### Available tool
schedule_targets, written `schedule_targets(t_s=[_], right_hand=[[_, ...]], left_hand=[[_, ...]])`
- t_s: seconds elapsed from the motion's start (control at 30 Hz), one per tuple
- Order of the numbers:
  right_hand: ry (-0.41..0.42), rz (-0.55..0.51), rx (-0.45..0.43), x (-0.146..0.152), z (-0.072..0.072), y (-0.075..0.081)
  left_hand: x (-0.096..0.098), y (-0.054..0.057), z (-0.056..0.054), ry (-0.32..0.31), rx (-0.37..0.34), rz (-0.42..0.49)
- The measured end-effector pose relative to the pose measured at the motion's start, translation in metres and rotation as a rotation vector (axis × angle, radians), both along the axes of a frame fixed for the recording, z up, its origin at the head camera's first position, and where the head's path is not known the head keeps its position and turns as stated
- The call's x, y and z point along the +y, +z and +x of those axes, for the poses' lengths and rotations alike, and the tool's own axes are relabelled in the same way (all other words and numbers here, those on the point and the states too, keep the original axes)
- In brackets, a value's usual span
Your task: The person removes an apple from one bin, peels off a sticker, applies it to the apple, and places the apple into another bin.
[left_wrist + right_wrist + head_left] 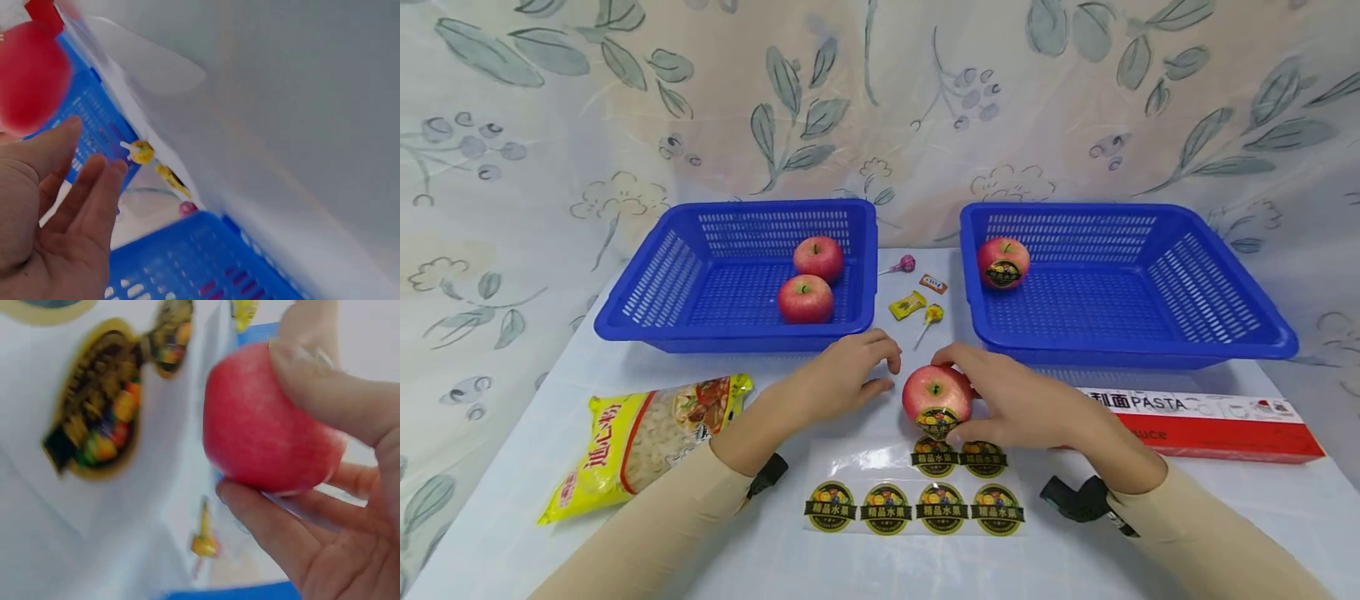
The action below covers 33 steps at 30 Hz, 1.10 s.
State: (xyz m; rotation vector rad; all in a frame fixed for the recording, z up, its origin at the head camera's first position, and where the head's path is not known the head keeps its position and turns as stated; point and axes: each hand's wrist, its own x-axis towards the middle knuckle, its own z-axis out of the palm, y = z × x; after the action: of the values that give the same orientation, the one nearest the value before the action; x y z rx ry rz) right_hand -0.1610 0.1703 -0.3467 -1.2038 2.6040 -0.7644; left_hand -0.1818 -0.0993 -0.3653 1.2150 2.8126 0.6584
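Note:
A red apple [931, 386] with a black and gold round sticker [938, 423] on its near side is gripped by my right hand [1009, 403]. From the right wrist view, the thumb [325, 387] and fingers wrap the apple [265, 425] from opposite sides. To its left hovers my left hand [844, 375], fingers loosely bent and apart from the apple, with nothing in its grasp. Below the apple lies a clear sheet [891, 467] bearing several of the same stickers [942, 507].
Two plain apples [805, 299] sit in the left blue basket [737, 337]. The right blue basket [1120, 350] holds one stickered apple [1002, 254]. Between them lie lollipops [933, 314] and wrapped candies [907, 305]. A yellow pasta bag [647, 433] and a red pasta box [1217, 433] flank my arms.

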Motion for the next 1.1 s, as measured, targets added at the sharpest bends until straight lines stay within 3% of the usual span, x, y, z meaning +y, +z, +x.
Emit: schedule_targets(t_s=[0.13,0.33,0.5,0.63,0.83,1.1], right_hand=[[0.012,0.015,-0.067,0.020,0.004,0.019],[-0.007,0.013,-0.180,0.056,-0.004,0.045],[-0.051,-0.025,-0.221,0.081,-0.015,0.073],[-0.090,-0.047,-0.197,0.095,-0.033,0.090],[-0.160,-0.124,-0.143,0.115,-0.073,0.093],[-0.241,-0.133,-0.140,0.141,-0.123,0.080]], left_hand=[[0.007,0.000,-0.006,0.007,-0.036,0.013],[0.031,0.003,-0.010,0.003,-0.094,0.099],[0.055,0.011,-0.014,0.015,-0.058,0.140],[0.066,0.019,-0.019,0.043,-0.062,0.127],[0.078,0.021,-0.025,0.055,-0.103,0.118],[0.090,0.023,-0.032,0.049,-0.024,0.138]])
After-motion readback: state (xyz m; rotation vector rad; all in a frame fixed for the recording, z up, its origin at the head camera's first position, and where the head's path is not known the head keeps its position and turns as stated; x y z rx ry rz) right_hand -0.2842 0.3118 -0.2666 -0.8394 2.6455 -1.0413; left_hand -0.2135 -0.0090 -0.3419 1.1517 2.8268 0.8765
